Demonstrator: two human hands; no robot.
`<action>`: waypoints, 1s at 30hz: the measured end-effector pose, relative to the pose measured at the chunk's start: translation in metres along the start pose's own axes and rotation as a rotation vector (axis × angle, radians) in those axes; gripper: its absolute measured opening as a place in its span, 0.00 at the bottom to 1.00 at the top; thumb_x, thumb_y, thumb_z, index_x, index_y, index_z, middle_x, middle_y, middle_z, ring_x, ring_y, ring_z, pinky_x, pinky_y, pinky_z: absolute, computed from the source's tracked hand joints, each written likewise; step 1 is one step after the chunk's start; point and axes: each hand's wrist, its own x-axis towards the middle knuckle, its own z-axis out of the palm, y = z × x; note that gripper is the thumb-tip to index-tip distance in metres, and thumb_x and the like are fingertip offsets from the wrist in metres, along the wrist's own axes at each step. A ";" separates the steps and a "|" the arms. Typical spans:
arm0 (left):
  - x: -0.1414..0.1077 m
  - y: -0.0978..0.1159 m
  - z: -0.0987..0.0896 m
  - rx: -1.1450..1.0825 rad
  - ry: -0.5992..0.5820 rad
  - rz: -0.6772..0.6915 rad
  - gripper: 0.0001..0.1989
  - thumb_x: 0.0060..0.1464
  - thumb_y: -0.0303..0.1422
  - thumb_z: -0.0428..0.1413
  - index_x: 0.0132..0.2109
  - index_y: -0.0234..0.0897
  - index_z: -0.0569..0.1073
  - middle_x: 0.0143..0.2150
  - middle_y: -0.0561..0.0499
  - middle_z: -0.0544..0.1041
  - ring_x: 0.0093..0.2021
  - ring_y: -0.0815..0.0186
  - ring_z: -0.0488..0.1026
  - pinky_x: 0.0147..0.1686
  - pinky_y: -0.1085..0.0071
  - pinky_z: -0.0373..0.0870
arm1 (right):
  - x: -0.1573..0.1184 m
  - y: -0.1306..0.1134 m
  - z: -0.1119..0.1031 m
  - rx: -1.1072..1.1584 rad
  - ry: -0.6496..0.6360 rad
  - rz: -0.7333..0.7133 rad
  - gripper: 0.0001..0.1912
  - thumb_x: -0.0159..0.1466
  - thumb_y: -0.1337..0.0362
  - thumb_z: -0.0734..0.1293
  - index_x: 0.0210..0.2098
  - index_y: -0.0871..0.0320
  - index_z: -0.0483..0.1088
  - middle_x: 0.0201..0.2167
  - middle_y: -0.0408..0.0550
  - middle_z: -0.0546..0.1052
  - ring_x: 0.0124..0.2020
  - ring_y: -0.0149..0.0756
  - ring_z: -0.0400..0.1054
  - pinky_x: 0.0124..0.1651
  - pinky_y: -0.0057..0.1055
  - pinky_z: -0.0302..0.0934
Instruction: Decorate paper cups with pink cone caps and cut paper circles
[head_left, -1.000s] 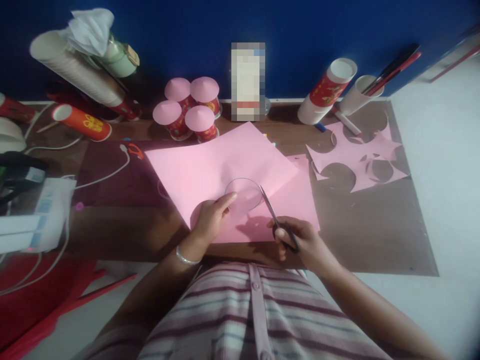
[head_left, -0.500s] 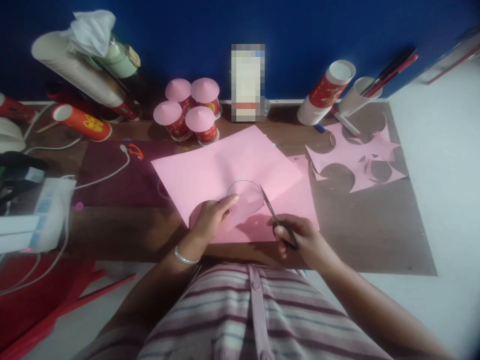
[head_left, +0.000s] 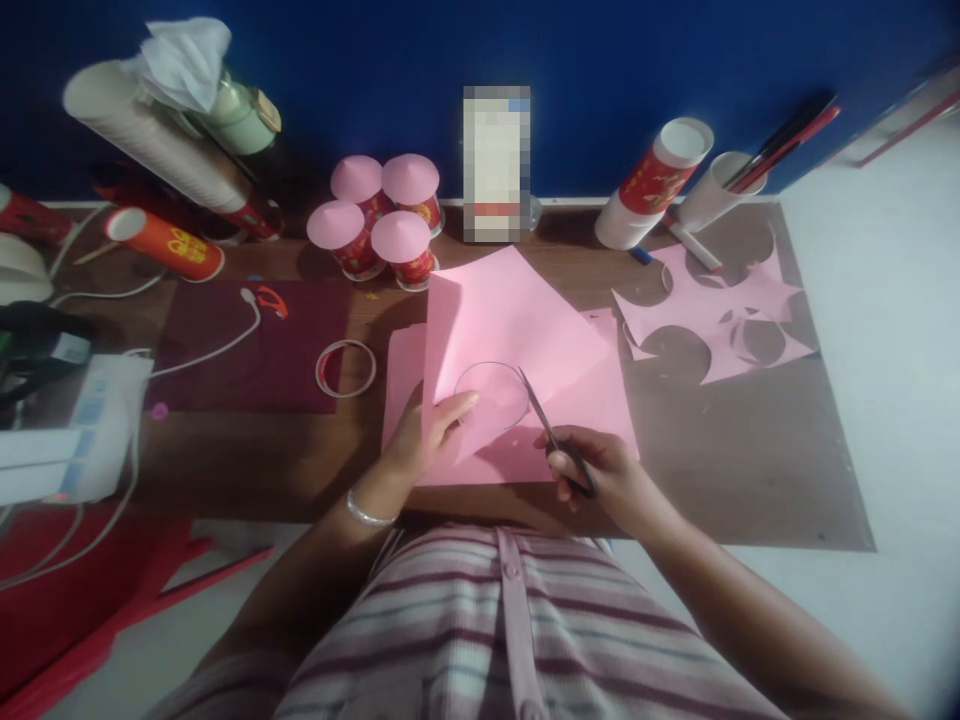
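My left hand (head_left: 431,430) grips a sheet of pink paper (head_left: 510,310), thumb on top and the other fingers hidden under it. A circle is drawn on the sheet, just beyond my thumb. In my right hand (head_left: 596,465) is a pair of dark-handled scissors (head_left: 551,430), fingers through the handles. The blades point away from me and lie at the right side of the drawn circle. The sheet's left part is bent upward. Beneath it, more pink paper (head_left: 600,420) lies flat on the table.
Several red cups with pink cone tops (head_left: 405,240) stand at the back. Pink paper scraps with round holes (head_left: 675,300) lie to the right. A roll of tape (head_left: 345,369) rests left of the paper. A power strip (head_left: 105,430) with cables is at far left.
The sheet's left side has bent up and inward, uncovering the tape roll and the pink paper below. Both hands and the scissors have barely moved.
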 end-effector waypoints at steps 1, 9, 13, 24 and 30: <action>-0.001 -0.001 0.000 0.007 0.001 0.005 0.15 0.63 0.31 0.53 0.52 0.36 0.80 0.43 0.45 0.85 0.40 0.61 0.83 0.43 0.67 0.81 | 0.000 0.000 0.000 0.000 -0.001 -0.001 0.23 0.60 0.46 0.73 0.41 0.60 0.73 0.17 0.37 0.70 0.17 0.26 0.63 0.21 0.24 0.62; 0.001 -0.002 -0.002 0.034 -0.010 0.078 0.17 0.62 0.28 0.52 0.55 0.37 0.79 0.46 0.45 0.84 0.41 0.63 0.82 0.45 0.67 0.80 | -0.001 0.005 -0.002 -0.005 0.006 -0.015 0.22 0.63 0.46 0.72 0.44 0.60 0.73 0.17 0.37 0.71 0.16 0.25 0.64 0.21 0.23 0.61; 0.003 0.001 -0.004 0.011 -0.018 0.070 0.15 0.62 0.29 0.52 0.52 0.35 0.80 0.42 0.45 0.84 0.37 0.63 0.82 0.40 0.69 0.80 | -0.002 0.002 -0.001 -0.004 0.004 -0.003 0.23 0.62 0.46 0.73 0.43 0.60 0.73 0.16 0.37 0.70 0.16 0.25 0.63 0.20 0.23 0.61; 0.003 0.008 0.000 -0.055 -0.005 -0.040 0.16 0.64 0.31 0.50 0.51 0.37 0.81 0.38 0.48 0.85 0.33 0.67 0.80 0.38 0.75 0.78 | -0.003 0.000 0.000 -0.047 0.021 0.000 0.23 0.61 0.46 0.73 0.42 0.60 0.73 0.16 0.37 0.70 0.16 0.27 0.63 0.22 0.25 0.61; 0.005 0.015 -0.011 0.103 -0.071 -0.121 0.18 0.60 0.29 0.53 0.52 0.42 0.82 0.41 0.51 0.86 0.35 0.66 0.81 0.39 0.75 0.78 | -0.004 -0.001 0.001 -0.063 0.038 0.012 0.26 0.60 0.43 0.72 0.42 0.59 0.73 0.16 0.37 0.70 0.16 0.28 0.63 0.21 0.27 0.61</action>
